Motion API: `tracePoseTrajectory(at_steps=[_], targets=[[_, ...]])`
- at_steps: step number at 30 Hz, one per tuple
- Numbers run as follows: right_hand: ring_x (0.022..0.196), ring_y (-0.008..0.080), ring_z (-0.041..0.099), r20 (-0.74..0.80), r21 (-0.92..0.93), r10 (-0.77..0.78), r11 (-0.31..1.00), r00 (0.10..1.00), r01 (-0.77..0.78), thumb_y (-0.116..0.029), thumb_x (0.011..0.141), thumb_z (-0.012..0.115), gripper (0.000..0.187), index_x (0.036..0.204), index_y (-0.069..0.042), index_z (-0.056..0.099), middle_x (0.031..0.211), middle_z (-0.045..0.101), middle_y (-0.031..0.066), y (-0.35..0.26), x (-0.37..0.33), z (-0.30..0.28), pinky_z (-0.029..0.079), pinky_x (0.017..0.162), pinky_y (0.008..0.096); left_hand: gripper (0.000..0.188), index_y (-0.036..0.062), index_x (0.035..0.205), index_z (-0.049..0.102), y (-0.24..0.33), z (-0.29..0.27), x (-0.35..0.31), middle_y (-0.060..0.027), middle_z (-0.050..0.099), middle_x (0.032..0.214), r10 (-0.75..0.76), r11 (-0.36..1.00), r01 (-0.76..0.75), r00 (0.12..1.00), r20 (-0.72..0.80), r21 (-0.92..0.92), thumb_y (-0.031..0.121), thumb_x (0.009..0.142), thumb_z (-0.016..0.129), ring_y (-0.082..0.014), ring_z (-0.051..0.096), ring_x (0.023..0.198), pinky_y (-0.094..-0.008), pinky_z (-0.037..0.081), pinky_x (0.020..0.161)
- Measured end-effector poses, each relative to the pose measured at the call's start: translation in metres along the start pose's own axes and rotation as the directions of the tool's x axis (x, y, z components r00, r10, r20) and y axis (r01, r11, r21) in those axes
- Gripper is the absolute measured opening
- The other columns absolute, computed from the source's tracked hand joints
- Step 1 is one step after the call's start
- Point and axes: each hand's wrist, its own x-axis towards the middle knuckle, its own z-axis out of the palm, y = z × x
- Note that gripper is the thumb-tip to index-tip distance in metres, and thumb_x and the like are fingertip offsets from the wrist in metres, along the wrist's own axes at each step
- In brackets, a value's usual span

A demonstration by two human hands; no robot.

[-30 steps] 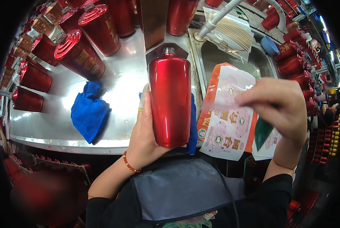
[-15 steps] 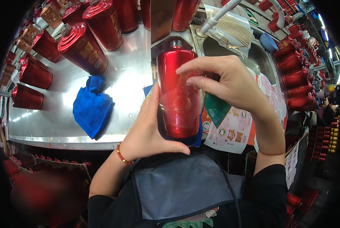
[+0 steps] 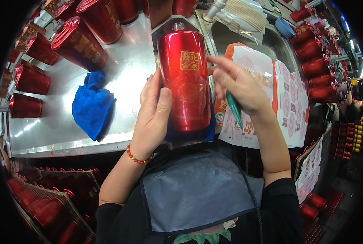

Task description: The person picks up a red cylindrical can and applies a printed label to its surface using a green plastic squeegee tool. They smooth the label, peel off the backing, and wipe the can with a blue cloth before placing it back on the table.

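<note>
A glossy red bottle [image 3: 185, 95] with a short clear neck rests on a blue cloth pad [image 3: 211, 122] at the counter's front edge. A gold square label shows on its upper front, above a faint round emblem. My left hand [image 3: 153, 105] lies along the bottle's left side, fingers stretched and thumb raised off the front. On the right side is my right hand [image 3: 238, 85], its fingertips close to the bottle's edge. A green scraper-like blade [image 3: 233, 107] sticks out below its palm; the grip on it is mostly hidden.
A crumpled blue cloth [image 3: 93, 107] lies on the steel counter [image 3: 120, 81], with several red bottles [image 3: 78, 42] behind it. To the right are printed sheets [image 3: 289, 105], a sink with a tap [image 3: 216, 10] and a blue bowl [image 3: 285, 27]. Racked bottles [image 3: 43, 203] stand lower left.
My right hand has moved from the bottle's front to its right side, and the gold label now shows there. My left hand has slid upward, its thumb no longer below the bottle.
</note>
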Motion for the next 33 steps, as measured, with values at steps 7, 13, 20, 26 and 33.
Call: tracePoseTrajectory(at_steps=[7, 13, 20, 26, 33], targets=[[0.082, 0.0098, 0.060, 0.076, 0.198, 0.051, 0.978, 0.996, -0.065, -0.029, 0.094, 0.079, 0.082, 0.157, 0.002, 0.037, 0.124, 0.063, 0.0142, 0.014, -0.014, 0.015, 0.050, 0.073, 0.0225, 0.067, -0.0010, 0.161, 0.028, 0.000, -0.001, -0.005, -0.0227, 0.032, 0.161, -0.031, 0.987, 0.027, 0.999, 0.025, 0.161, 0.036, 0.110, 0.052, -0.0332, 0.023, 0.153, -0.0442, 0.021, 0.125], [0.079, 0.0090, 0.058, 0.094, 0.286, 0.072, 0.953, 0.993, -0.096, -0.024, 0.094, 0.078, 0.079, 0.156, 0.004, 0.037, 0.120, 0.064, 0.0112, 0.016, -0.013, 0.010, 0.050, 0.072, 0.0226, 0.064, -0.0010, 0.160, 0.031, 0.004, -0.003, -0.006, -0.0215, 0.039, 0.156, 0.032, 0.969, -0.044, 0.998, 0.052, 0.244, 0.033, 0.109, 0.053, -0.0315, 0.033, 0.148, -0.0428, 0.026, 0.123], [0.077, 0.0085, 0.057, 0.087, 0.294, 0.102, 0.948, 0.991, -0.123, -0.022, 0.095, 0.078, 0.078, 0.156, 0.004, 0.037, 0.120, 0.063, 0.0120, 0.010, -0.012, 0.017, 0.050, 0.072, 0.0229, 0.063, -0.0028, 0.153, 0.040, 0.032, 0.003, 0.039, -0.0134, 0.061, 0.135, -0.049, 0.986, 0.049, 0.999, 0.007, -0.160, 0.036, 0.107, 0.060, -0.0173, 0.060, 0.121, -0.0320, 0.048, 0.104], [0.075, 0.0086, 0.056, 0.088, 0.313, 0.126, 0.938, 0.988, -0.148, -0.021, 0.095, 0.078, 0.076, 0.156, 0.002, 0.038, 0.120, 0.062, 0.0118, 0.012, -0.012, 0.016, 0.050, 0.071, 0.0224, 0.056, -0.0034, 0.141, 0.050, 0.031, 0.007, 0.058, -0.0140, 0.066, 0.126, -0.034, 0.994, 0.034, 0.999, 0.001, -0.106, 0.031, 0.101, 0.070, -0.0179, 0.064, 0.113, -0.0331, 0.052, 0.098], [0.075, 0.0074, 0.057, 0.071, 0.341, 0.120, 0.930, 0.990, -0.137, -0.021, 0.096, 0.077, 0.075, 0.155, 0.002, 0.039, 0.118, 0.062, 0.0109, 0.014, -0.012, 0.018, 0.050, 0.069, 0.0206, 0.053, -0.0031, 0.139, 0.052, 0.033, 0.008, 0.058, -0.0139, 0.067, 0.124, -0.042, 0.991, 0.041, 0.999, -0.008, -0.124, 0.031, 0.102, 0.068, -0.0174, 0.064, 0.112, -0.0330, 0.052, 0.098]])
